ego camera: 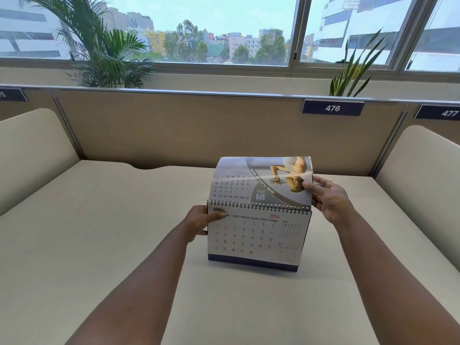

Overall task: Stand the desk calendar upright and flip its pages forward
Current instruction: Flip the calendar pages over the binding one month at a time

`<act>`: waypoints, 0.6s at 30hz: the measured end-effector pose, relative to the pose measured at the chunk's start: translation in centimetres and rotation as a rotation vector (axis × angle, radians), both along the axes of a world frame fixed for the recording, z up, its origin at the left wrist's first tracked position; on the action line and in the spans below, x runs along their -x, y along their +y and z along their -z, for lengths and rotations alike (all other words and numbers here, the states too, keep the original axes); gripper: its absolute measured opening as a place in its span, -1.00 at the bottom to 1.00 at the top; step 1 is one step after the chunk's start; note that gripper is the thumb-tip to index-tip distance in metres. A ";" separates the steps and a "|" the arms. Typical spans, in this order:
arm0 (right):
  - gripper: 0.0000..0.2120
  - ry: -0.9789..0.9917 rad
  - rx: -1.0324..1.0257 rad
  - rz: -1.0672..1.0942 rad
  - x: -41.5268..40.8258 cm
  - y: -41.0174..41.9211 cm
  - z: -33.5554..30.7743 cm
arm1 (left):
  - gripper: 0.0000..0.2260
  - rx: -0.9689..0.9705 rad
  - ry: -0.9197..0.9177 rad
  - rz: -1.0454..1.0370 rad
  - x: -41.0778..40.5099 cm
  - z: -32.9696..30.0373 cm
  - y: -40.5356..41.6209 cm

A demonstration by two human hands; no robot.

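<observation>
Standing upright on the cream counter [99,220], one desk calendar [254,237] sits at centre, its APRIL 2026 sheet facing the wearer. One page [261,180] arches up over the spiral binding [258,206]. Left hand [199,224], at 9 o'clock of the calendar, clamps its top left corner, thumb on the sheet. Right hand [328,200], at 2 o'clock, pinches the lifted page's edge between closed fingers [307,188]. Two potted plants, palm [104,51] at 11 o'clock, spiky one [353,68] at 1 o'clock.

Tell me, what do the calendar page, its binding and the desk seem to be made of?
Lifted page: glossy coated paper, since it bends and shows glare. Binding: likely metal wire, in thin shiny loops. Desk: smooth matte beige top, probably laminate.
</observation>
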State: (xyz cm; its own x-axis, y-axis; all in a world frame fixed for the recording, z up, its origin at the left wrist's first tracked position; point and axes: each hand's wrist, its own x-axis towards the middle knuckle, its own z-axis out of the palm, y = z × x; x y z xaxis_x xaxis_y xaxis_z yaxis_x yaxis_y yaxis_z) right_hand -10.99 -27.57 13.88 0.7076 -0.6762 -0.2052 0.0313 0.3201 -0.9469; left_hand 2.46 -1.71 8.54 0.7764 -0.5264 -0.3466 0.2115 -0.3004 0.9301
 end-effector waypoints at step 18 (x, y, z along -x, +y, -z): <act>-0.87 -0.060 0.264 -0.585 3.5 -1.6 1.1 | -0.91 -0.015 -0.038 0.061 -0.2 -0.2 0.5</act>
State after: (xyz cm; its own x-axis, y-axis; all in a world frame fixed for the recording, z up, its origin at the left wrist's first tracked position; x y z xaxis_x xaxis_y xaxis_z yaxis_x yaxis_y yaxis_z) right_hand -14.46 -29.21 12.76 0.9797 -0.1977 -0.0329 -0.0222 0.0565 -0.9982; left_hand 2.66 -1.20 8.73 0.7557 -0.5682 -0.3257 0.1573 -0.3252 0.9325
